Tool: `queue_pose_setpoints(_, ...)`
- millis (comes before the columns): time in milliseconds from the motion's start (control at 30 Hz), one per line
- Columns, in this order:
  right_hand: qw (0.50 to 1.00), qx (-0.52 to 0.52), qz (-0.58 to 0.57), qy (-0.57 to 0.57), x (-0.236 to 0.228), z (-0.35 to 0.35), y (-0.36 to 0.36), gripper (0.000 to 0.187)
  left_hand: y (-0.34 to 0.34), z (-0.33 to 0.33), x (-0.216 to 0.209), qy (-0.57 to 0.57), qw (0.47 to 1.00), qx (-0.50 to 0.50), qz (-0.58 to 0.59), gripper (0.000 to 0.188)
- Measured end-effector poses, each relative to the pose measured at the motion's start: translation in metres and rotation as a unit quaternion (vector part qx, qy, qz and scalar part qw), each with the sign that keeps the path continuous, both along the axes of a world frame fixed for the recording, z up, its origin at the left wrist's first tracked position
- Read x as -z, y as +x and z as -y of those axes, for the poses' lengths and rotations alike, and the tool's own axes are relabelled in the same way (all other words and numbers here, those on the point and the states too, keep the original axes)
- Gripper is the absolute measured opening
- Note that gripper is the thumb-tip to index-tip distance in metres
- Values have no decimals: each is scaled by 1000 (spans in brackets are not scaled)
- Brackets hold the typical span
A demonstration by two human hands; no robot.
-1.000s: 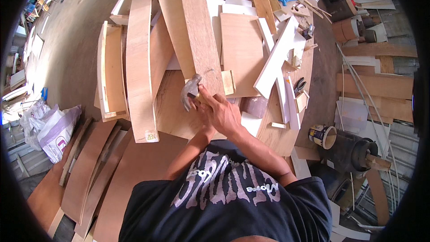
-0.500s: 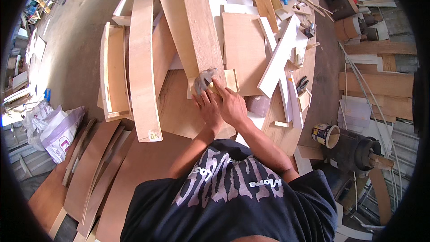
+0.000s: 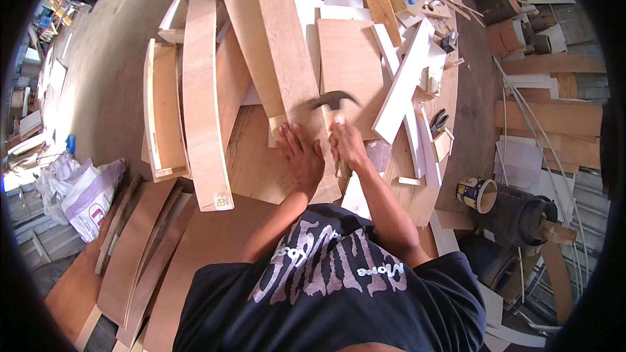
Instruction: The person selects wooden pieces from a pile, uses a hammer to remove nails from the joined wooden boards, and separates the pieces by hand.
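Observation:
My right hand (image 3: pixel 347 146) is closed around the handle of a claw hammer. The dark hammer head (image 3: pixel 334 100) is slightly blurred and sits over the right side of a long wooden plank (image 3: pixel 287 32). On that plank's near part lies my left hand (image 3: pixel 302 161), its fingers stretched out and apart, touching the wood. Just past its fingertips, a short pale wood piece (image 3: pixel 278 121) sticks out at the plank's left side. No nail can be made out.
Left of the plank lie a long curved-looking board (image 3: pixel 205 91) and a box-like wooden frame (image 3: pixel 164 104). To the right are a plywood panel (image 3: pixel 352 52), white strips (image 3: pixel 404 81) and pliers (image 3: pixel 440 119). An open bucket (image 3: pixel 484 195) stands on the floor at right.
My right hand and the hammer have swung right, away from my left hand. My left hand has flattened onto the plank, a little nearer to me.

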State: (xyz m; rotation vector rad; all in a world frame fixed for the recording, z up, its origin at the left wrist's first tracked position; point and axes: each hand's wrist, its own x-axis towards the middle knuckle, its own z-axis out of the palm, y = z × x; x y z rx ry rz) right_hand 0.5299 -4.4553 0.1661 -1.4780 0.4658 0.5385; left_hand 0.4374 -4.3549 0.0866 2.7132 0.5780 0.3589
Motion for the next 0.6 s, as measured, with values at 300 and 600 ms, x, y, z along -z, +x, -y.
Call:
queue_pose_setpoints(300,997,-66,31,-10,-9,-11,-3,49,-4,-1,4,18,998,-10,-62,81)
queue_pose_setpoints(600,951,-180,151,-198,-33,16,-6,44,-2,1,-4,44,999,-3,-26,78)
